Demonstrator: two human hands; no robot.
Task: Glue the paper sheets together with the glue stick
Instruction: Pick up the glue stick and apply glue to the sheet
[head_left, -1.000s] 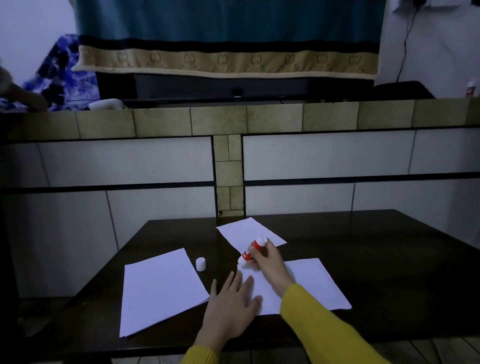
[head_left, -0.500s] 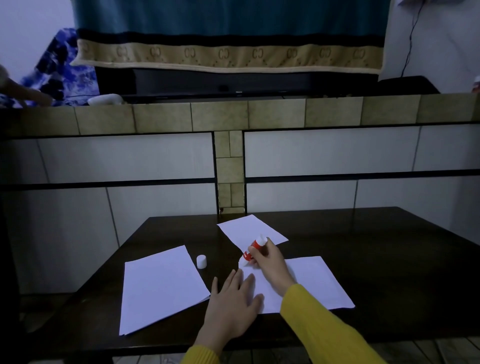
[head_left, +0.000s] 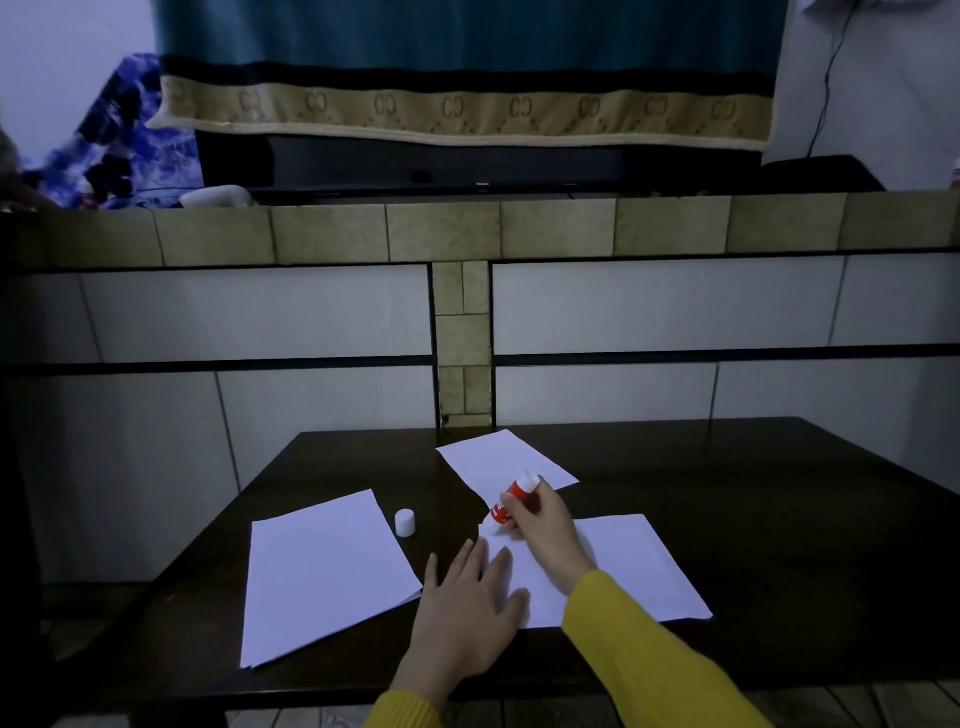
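Right hand (head_left: 540, 519) grips red-and-white glue stick (head_left: 511, 501), tip on far-left corner of near white paper sheet (head_left: 639, 566). Left hand (head_left: 467, 603) flat, fingers straight, pinning sheet. Advice: light, even strokes along edge; keep sheet pinned against creasing.

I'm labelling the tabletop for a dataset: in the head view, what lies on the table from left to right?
Left paper sheet → white cap → left hand → glue stick in the right hand → right paper sheet.
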